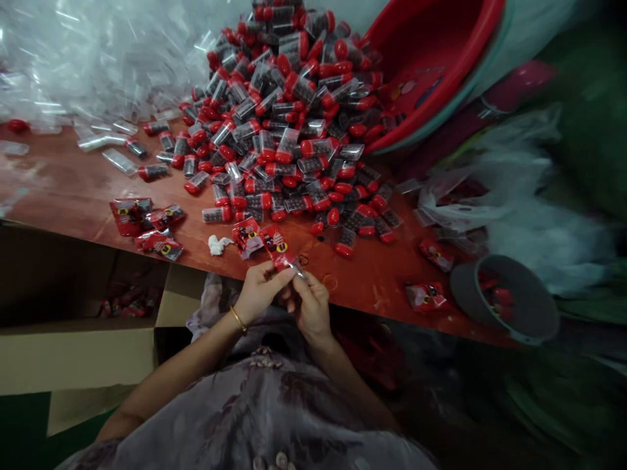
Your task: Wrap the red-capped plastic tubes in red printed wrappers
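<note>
Two hands, left point(259, 290) and right point(313, 307), made up the grip; both were clamped on the lower end of a red packet point(275, 243) at the near edge of the bench point(68, 189). The close, two-sided pinch probably steadied a thin wrapper for fine finger work. A second packet point(243, 232) lay just left of the held one; contact between them could not be told.

Beyond the grip stood a heap of red-capped tubes point(289, 147), presumably banked back to spare a working strip in front. Loose packets point(130, 215) lay left of the grip, with a white scrap point(218, 245) between. Below left, an open carton point(78, 356) held red pieces, likely set against the edge for easy reach; a grey pail point(543, 320), far right of the grip, held more.

Surface: orange-red, glossy in patches, ring mark just right of the grip. Clear plastic point(98, 59) was massed far left, a red basin point(482, 39) leaned beyond right. Room dim; right side too dark and blurred to read.
</note>
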`<state>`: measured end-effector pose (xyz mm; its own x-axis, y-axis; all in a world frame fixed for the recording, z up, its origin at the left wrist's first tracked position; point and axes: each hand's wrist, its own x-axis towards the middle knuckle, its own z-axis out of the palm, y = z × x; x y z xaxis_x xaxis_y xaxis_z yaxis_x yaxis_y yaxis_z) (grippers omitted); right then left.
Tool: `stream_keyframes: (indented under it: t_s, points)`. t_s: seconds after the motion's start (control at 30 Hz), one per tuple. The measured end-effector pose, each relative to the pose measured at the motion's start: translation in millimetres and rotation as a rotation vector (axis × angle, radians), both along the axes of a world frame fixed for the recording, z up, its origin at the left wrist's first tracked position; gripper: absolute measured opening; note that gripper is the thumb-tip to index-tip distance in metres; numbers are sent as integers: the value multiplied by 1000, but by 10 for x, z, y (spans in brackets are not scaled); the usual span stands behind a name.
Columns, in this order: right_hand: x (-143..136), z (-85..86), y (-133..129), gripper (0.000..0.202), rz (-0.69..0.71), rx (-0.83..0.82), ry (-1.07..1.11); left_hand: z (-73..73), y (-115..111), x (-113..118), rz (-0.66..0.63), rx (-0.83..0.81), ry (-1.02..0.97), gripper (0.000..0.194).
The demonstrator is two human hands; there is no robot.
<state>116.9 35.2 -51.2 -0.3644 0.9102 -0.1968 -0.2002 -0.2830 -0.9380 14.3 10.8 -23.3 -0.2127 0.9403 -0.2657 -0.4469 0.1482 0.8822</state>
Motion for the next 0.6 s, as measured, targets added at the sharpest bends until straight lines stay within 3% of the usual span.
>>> stream_keyframes:
  t_s: [0.1, 0.27, 0.47, 0.6]
  points:
    - [-4, 35, 45, 35, 40, -101, 89, 41, -21, 16, -29, 44, 52, 36]
    - [19, 63, 52, 36, 33, -106, 102, 66, -28, 17, -20, 68, 60, 36]
    - [47, -6, -9, 34, 24, -2, 2, 78, 28, -3, 87, 43, 107, 36]
    - [44, -6, -38, 29, -64, 135, -103, 28, 27, 50, 72, -10, 124, 37]
